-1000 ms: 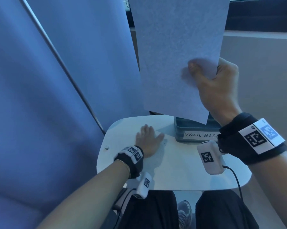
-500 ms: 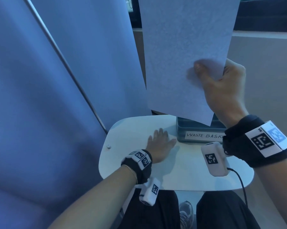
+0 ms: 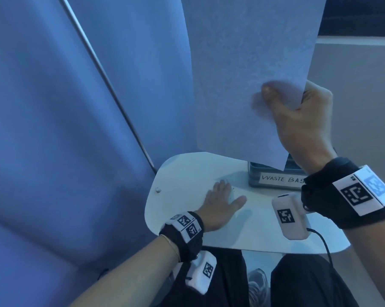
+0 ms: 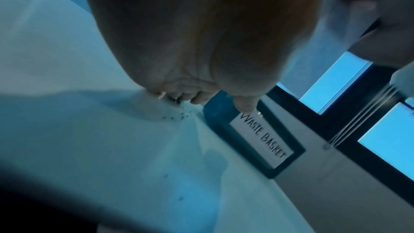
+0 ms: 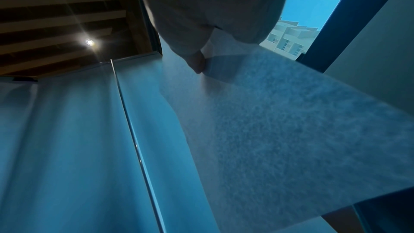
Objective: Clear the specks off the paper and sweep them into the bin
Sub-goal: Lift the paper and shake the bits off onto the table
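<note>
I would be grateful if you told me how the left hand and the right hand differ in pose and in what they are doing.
The left hand lies flat and open on the table, its fingers at the specks; the right hand is raised, pinching the paper. The left hand holds nothing; the right holds the sheet upright above the bin. Both wear black wrist bands.

An office-like room high in a building is suggested by tall dark-framed windows [image 4: 336,81], pale pleated blinds [image 3: 54,129], a recessed ceiling spotlight [image 5: 89,42], and neighbouring white blocks [image 5: 291,36] seen outside.
</note>
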